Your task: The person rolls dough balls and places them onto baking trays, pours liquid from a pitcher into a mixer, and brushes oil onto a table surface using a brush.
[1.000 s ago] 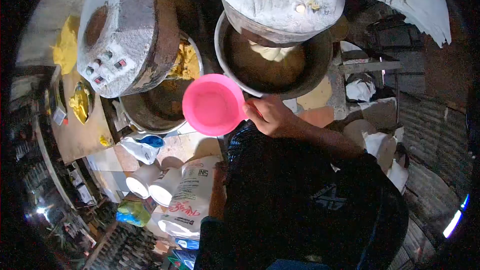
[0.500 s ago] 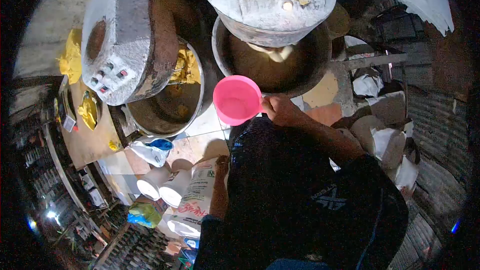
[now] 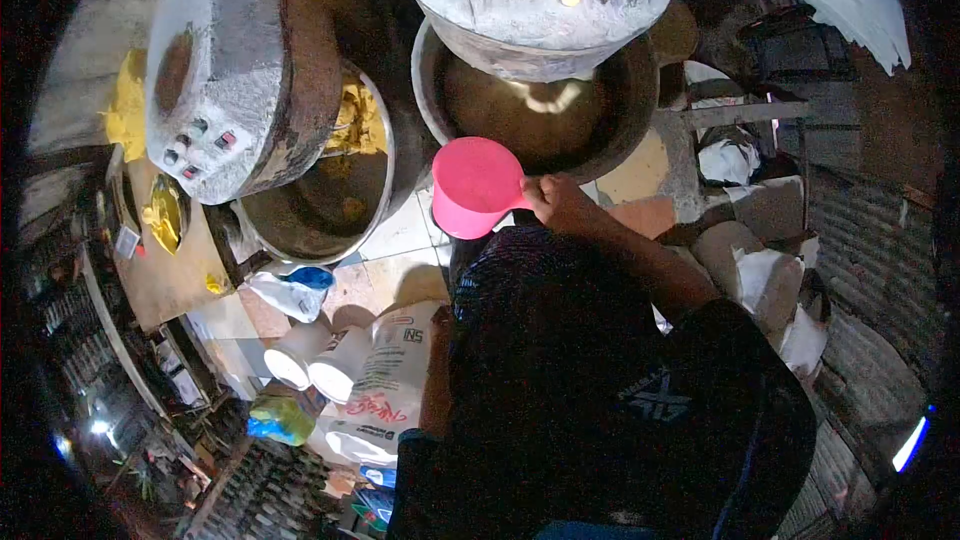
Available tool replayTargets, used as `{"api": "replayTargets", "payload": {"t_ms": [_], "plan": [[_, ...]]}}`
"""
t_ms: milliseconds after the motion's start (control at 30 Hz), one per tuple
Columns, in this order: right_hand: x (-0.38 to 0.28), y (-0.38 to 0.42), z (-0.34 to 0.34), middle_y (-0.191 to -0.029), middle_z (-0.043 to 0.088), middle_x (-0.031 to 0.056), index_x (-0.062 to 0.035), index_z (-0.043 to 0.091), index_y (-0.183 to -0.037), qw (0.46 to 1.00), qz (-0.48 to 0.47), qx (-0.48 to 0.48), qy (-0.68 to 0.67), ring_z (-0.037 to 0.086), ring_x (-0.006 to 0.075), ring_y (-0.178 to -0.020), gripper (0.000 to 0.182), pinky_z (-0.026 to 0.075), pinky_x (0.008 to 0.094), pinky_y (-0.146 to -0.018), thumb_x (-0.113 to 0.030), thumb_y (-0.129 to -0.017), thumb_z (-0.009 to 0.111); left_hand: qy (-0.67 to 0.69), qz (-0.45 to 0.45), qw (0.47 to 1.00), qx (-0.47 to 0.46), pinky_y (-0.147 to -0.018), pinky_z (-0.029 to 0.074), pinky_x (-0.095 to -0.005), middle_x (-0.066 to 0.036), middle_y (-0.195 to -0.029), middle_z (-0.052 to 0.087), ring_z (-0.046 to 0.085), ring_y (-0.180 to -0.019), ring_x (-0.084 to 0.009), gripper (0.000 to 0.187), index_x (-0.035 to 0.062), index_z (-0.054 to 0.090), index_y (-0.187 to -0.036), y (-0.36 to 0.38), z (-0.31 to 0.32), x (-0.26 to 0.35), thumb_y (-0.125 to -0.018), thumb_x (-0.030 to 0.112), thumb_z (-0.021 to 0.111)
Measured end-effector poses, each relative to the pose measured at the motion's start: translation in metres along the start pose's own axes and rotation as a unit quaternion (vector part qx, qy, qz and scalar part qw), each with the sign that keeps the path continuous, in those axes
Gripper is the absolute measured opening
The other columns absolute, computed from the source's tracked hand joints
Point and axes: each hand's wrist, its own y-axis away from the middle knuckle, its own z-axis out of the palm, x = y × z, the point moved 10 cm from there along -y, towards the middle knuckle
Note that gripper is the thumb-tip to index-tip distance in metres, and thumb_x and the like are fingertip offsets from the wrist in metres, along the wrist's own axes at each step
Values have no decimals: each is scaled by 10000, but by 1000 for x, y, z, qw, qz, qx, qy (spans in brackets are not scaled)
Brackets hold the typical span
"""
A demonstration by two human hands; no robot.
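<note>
My right hand point(image 3: 551, 198) is closed round the handle of a pink plastic dipper point(image 3: 475, 215), which hangs in front of the right mixer's bowl point(image 3: 432, 105). The dipper's rim overlaps the near edge of that bowl in this view. Under the mixer head, a pale curved piece shows inside the bowl. Low on the left, my left hand point(image 3: 441, 318) is at the side of a white printed sack point(image 3: 395, 365). Its fingers are hidden by my dark shirt and the sack.
A second mixer point(image 3: 245, 50) stands to the left, yellow dough-like material point(image 3: 362, 125) in its bowl point(image 3: 385, 195). White tubs point(image 3: 335, 365) and a white-and-blue bag point(image 3: 290, 292) are on the tiled floor. Buttons line the right mixer's head point(image 3: 540, 0). Sacks point(image 3: 765, 285) lie at right.
The pink dipper has tipped, so more of its outer side shows and less of its inside. My view has shifted slightly, moving the mixers and sack leftward.
</note>
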Motion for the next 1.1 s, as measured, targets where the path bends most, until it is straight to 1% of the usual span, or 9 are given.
{"api": "replayTargets", "payload": {"t_ms": [133,200,333,400,500,700,900,967,1100], "plan": [[17,4,17,-703,558,207,23,561,-906,998,15,-52,18,555,347,-577,291,418,417,-524,-209,-928,388,-86,-89,992,40,-685,452,-305,-74,-891,612,566,-791,-177,199,25,614,-958,12,-4,-6,-857,167,517],[22,0,19,-723,566,212,26,564,-913,995,61,-77,-17,563,350,-605,306,430,411,-552,-213,-931,375,155,-160,975,15,-669,457,-306,-59,-886,610,568,-784,-180,216,20,608,-968,19,4,1,-844,179,531],[54,5,37,-762,581,215,35,563,-914,975,172,-67,-122,583,353,-695,320,458,413,-648,-216,-929,364,101,-76,992,16,-662,459,-311,-52,-889,612,571,-782,-184,246,21,607,-983,16,4,-30,-823,198,546],[49,2,33,-781,586,214,37,559,-928,981,146,-88,-90,585,359,-714,308,459,422,-669,-201,-922,365,215,-280,935,-17,-672,458,-325,-77,-941,618,573,-818,-194,295,22,606,-998,29,18,-74,-803,238,556],[46,3,39,-783,582,218,40,551,-934,993,79,-80,-26,584,365,-719,275,458,440,-667,-167,-896,373,12,-210,977,-39,-693,462,-335,-95,-1005,611,580,-848,-202,332,21,594,-1024,18,2,-20,-784,247,555],[7,-6,12,-654,524,221,32,519,-840,991,-49,-63,109,554,350,-611,198,421,444,-544,-132,-827,410,56,-74,995,21,-726,474,-354,-108,-1042,614,608,-836,-228,347,20,580,-1070,3,-16,66,-787,216,539],[17,-12,10,-584,502,198,23,503,-797,997,-11,-45,64,519,347,-504,148,391,441,-463,-110,-804,437,-51,-141,989,-8,-700,478,-361,-88,-1023,631,615,-834,-234,309,58,592,-1067,1,-1,-26,-800,205,537],[26,-12,13,-580,501,198,24,502,-800,997,31,-69,24,517,347,-495,145,390,439,-453,-107,-803,440,-105,-153,982,-21,-690,480,-359,-94,-997,637,618,-835,-241,301,73,594,-1066,-1,-8,19,-797,197,542],[19,-10,15,-612,515,202,40,520,-868,995,-71,-24,71,525,343,-509,182,393,437,-458,-116,-837,431,-183,-117,976,-33,-663,484,-351,-113,-924,649,627,-834,-261,279,99,600,-1057,-4,-15,87,-805,202,540]]}}
